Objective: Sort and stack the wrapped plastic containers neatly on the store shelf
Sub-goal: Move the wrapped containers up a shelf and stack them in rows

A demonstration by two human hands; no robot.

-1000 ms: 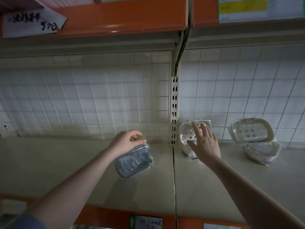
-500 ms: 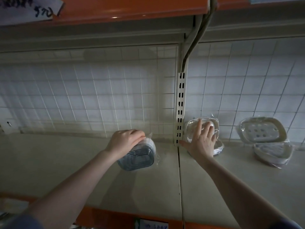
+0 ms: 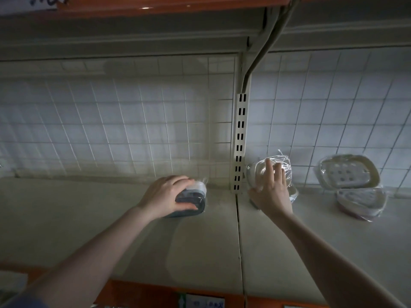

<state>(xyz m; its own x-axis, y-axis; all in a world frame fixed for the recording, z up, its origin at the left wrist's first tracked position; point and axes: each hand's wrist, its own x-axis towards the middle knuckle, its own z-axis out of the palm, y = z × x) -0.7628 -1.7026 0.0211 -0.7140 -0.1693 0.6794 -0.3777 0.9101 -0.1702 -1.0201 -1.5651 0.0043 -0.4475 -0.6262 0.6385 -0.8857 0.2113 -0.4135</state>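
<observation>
The left hand, now lowered, is gripping the wrapped dark-blue oval plastic container onto the beige shelf at center. At two o'clock, the right hand, fingers spread, is now pressing the clear wrapped container upright, readying stacking.

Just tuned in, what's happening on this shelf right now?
A person is arranging wrapped containers on the shelf. The left hand grips a dark container resting on the shelf; the right hand touches a clear container propped against the back grid. Two pale containers sit farther right.
</observation>
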